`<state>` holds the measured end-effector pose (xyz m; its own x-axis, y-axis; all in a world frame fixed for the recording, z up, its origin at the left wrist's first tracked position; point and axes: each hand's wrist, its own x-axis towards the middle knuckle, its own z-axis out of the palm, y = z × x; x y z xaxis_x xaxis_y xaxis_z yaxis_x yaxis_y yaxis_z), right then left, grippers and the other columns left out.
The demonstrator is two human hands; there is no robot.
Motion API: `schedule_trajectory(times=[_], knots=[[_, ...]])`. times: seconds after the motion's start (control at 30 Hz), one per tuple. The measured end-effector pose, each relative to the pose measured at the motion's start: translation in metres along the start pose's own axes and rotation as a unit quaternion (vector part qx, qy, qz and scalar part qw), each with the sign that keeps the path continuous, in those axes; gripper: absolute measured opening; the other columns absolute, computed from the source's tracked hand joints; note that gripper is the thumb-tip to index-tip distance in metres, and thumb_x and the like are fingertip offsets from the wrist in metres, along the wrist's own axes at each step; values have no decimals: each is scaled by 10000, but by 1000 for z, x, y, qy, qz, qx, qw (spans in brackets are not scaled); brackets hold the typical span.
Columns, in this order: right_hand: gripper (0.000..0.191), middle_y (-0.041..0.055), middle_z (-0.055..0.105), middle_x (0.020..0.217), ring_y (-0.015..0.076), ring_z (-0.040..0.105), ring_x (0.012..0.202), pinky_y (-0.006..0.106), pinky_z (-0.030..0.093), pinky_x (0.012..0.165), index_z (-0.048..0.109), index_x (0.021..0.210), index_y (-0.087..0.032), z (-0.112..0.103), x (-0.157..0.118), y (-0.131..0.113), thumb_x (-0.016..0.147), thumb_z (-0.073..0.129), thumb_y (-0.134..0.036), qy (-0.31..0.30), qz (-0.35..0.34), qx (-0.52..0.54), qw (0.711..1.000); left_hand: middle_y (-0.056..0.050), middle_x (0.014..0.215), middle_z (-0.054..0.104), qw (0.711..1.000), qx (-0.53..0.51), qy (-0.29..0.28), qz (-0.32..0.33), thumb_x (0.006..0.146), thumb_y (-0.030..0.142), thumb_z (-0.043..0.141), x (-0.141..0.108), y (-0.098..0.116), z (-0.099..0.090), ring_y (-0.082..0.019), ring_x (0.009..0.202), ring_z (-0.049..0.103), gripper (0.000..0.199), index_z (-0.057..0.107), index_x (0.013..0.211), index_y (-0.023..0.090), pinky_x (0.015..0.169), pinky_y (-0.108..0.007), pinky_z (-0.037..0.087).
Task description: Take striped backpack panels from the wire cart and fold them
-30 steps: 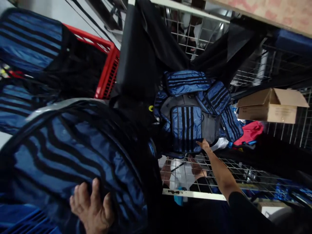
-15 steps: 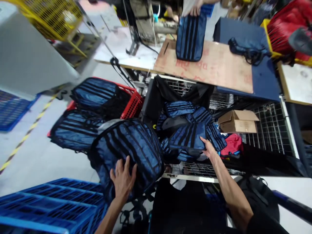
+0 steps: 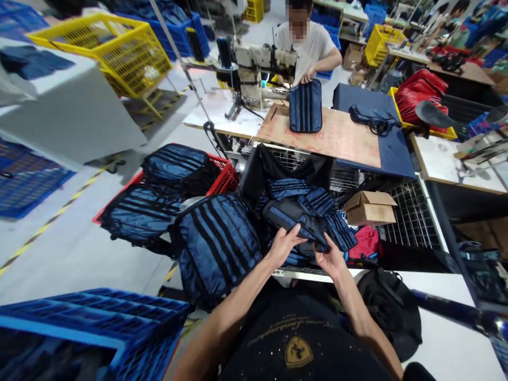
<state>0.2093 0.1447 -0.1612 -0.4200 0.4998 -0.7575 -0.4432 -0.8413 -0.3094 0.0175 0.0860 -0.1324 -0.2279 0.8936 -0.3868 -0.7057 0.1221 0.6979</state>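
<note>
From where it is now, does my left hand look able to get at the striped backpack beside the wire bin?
Probably yes. The left hand grips a bag piece in the bin, and the backpack sits just left of that forearm with nothing between them.

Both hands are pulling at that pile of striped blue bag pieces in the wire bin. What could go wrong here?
The left hand and right hand grip one striped blue piece on top of a loose pile, so its neighbours might get dragged out over the wire bin edge. The fabric could also snag on the wire mesh. The finished backpack leaning beside the bin looks unsteady; a bump from the left arm might tip it to the floor.
</note>
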Motion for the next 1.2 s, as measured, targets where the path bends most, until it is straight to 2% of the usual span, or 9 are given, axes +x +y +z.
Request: schedule_trajectory(times=[0.13,0.23,0.33,0.47,0.63,0.77,0.87,1.0,1.2], knots=[[671,136,820,915,214,804,791,277,668,665,748,1047,-139,-10,-38,11,986,654,-800,-89,9,-172,981,-116,1077,815,999,11,31,19,814,509,971,1,17,0,-267,946,798,555,703,1133,141,970,-498,645],[569,67,771,790,183,730,707,266,616,661,745,909,-177,-15,-62,3,920,781,-745,-59,-180,-352,917,-103,1022,816,999,20,44,5,788,526,985,1,20,1,-272,920,805,584,672,1106,149,947,-509,653],[486,80,798,1197,264,745,1136,406,599,1050,767,1197,-237,-9,-72,-12,881,877,-590,-17,-368,-467,804,-96,1022,816,999,32,38,8,782,546,981,-3,15,10,-262,879,806,600,659,1105,158,882,-480,671],[941,99,581,1638,322,538,1527,504,404,1306,502,1636,-296,0,-61,-10,813,929,-461,-70,-386,-583,711,-65,941,798,999,21,22,18,778,550,978,-6,20,25,-235,819,787,566,648,1026,163,810,-426,679],[769,134,688,1497,338,654,1402,551,471,1250,512,1614,-231,5,-42,8,939,773,-491,-54,-365,-591,717,1,837,750,995,-44,54,69,782,434,988,4,61,30,-176,759,750,484,593,919,191,816,-359,660],[910,110,539,1682,314,497,1573,524,365,1339,452,1676,-285,21,-54,-14,898,867,-508,-138,-362,-560,732,-9,829,740,992,9,40,122,822,520,936,7,78,29,-201,777,745,471,619,948,196,792,-345,632],[883,85,475,1740,288,425,1629,504,310,1370,456,1681,-325,41,-69,-40,924,856,-540,-162,-368,-515,757,-63,887,764,969,202,15,142,939,605,773,-1,55,36,-260,850,744,430,675,989,189,794,-370,609],[720,99,642,1591,300,593,1484,473,427,1290,610,1564,-279,68,-76,-51,934,819,-560,-97,-393,-527,747,-127,1017,790,873,460,-104,122,972,312,646,-19,-1,53,-320,1032,738,126,718,980,210,942,-409,566],[401,63,830,1096,285,756,1072,380,593,982,813,1217,-185,63,-76,-38,993,666,-483,3,-424,-558,713,-93,1093,801,868,426,-246,65,852,237,773,-29,-23,49,-293,1069,744,200,735,1049,236,981,-398,574]])
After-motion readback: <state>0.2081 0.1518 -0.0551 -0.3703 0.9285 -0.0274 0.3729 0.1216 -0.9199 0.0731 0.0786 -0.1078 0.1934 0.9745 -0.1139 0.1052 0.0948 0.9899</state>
